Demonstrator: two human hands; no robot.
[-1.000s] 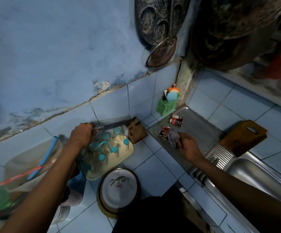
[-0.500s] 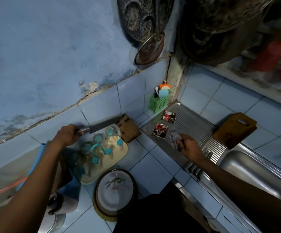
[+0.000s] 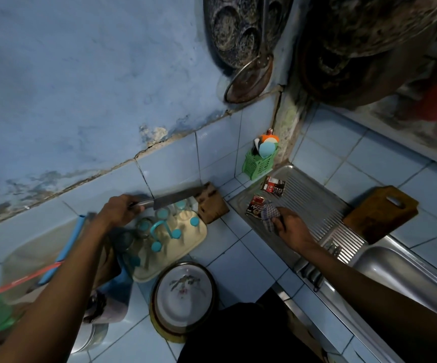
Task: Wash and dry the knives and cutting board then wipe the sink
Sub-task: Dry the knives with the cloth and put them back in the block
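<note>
steel knife (image 3: 175, 199) in left hand (image 3: 119, 209), blade toward block (image 3: 212, 203).

Our left hand (image 3: 119, 210) grips a knife (image 3: 170, 199) far left; right hand (image 3: 290, 227) pinches a cloth (image 3: 268, 217), arms outstretched.

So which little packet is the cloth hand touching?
The near packet, red and dark, by the right hand gripping the checked cloth. The far packet lies apart, nearer the green basket.

checked cloth (image 3: 269, 217), green basket (image 3: 258, 161), blue tiles (image 3: 241, 268)
</note>
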